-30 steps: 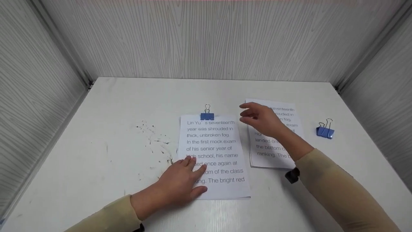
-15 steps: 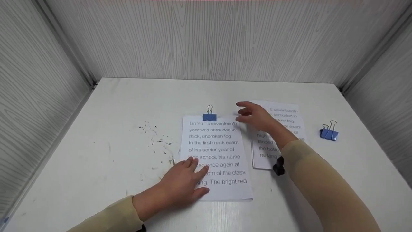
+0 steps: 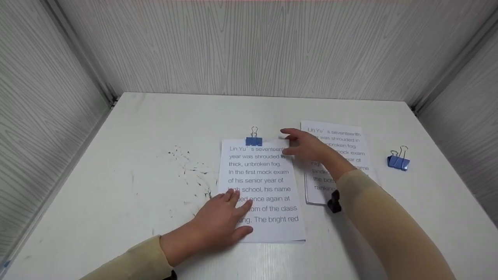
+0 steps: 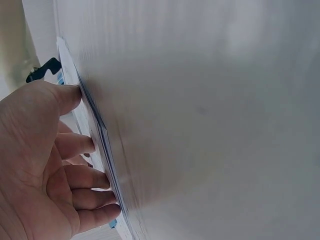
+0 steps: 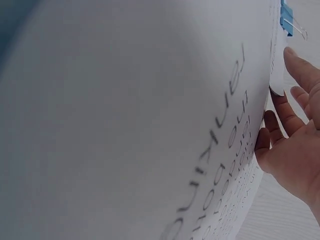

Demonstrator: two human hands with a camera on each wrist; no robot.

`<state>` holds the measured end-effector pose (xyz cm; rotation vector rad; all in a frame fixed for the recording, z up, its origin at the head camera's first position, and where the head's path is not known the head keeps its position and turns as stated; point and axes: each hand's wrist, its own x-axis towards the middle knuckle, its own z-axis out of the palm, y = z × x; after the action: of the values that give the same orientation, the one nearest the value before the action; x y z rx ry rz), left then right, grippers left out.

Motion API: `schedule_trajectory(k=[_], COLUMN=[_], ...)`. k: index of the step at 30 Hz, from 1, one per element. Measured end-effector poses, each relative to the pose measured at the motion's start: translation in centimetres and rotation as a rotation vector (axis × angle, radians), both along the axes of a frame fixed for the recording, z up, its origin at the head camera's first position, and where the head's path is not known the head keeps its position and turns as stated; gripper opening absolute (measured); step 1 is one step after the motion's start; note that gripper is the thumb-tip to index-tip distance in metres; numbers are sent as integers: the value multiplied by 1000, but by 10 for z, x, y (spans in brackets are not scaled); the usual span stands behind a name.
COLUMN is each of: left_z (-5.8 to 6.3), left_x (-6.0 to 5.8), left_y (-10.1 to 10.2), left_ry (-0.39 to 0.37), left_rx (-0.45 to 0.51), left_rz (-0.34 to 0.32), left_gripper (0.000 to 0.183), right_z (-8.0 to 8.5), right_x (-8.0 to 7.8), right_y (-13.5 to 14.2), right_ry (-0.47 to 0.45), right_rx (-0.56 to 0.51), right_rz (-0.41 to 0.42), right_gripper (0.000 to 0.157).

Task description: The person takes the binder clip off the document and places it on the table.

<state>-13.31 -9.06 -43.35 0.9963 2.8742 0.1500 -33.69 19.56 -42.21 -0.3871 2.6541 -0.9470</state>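
My left hand (image 3: 220, 217) lies flat with spread fingers on the lower left of a stack of printed sheets (image 3: 264, 182). In the left wrist view its fingertips (image 4: 107, 210) rest on the sheets beside the stack's edge. A blue binder clip (image 3: 254, 141) grips the top of this stack, its wire handles pointing away. My right hand (image 3: 307, 146) hovers around the same stack's upper right corner, thumb over the paper and index finger past the top edge. The right wrist view shows the corner between its thumb (image 5: 300, 65) and fingers, which are loosely bent.
A second stack of printed sheets (image 3: 334, 134) lies to the right, partly under the right forearm. Farther right is another blue binder clip (image 3: 398, 162) with its handles up. Dark marks (image 3: 194, 171) spot the white table (image 3: 128, 155) at left. Grey panels wall in the back and sides.
My right hand has moved left from above the second stack to the clipped stack's upper right corner. My left hand has stayed in place on the sheets.
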Motion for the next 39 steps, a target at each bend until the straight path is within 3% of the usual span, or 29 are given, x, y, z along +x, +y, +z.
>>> schedule_trajectory(k=[8,18,26,32,39], left_z=[0,0,-2,-1,6], left_x=[0,0,0,0,-5], left_y=[0,1,1,2,0], left_ry=[4,-18,-24,-15,-10], left_rx=[-4,3,0,-5,15], left_rz=[2,13,16,15,12], left_gripper=[65,66,66,66,64], right_z=[3,3,-1,-3,2], right_x=[-2,12,15,17,26], right_y=[-4,-5,-5,-7,-8], right_ry=[10,-115,-142,-108,-79], right_rx=[-163,-333,-355,-333,-400], right_rz=[-67,-50,-2,-37,-45], right_gripper=[65,66,57,51,50])
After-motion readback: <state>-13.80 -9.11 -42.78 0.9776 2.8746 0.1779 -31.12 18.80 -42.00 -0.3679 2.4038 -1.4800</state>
